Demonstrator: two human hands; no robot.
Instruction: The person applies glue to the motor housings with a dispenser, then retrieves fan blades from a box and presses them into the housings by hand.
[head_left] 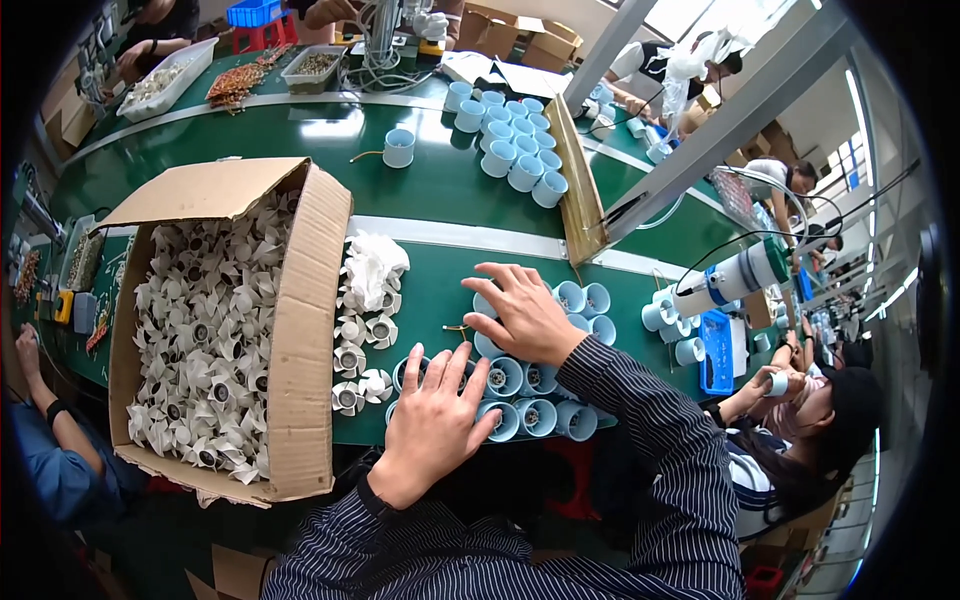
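Several light-blue cups [537, 432] stand close together on the green table in front of me, their open tops showing small metal parts inside. My left hand [430, 420] lies over the near left cups with its fingers stretched out, hiding some of them. Across the back left of the group reaches my right hand [530, 315], fingers spread and thumb apart, over or touching cups beneath it. A short brownish wire [456, 328] pokes out between the hands. Left of the cups lie several white fan wheels [349, 359] beside a crumpled white plastic bag [374, 272].
An open cardboard box [308, 350] full of white fan wheels stands at my left. Beyond a pale rail [450, 235], a lone cup [398, 149] and a cluster of cups sit on a green belt. A grey post [720, 115] slants up at right. Co-workers sit on both sides.
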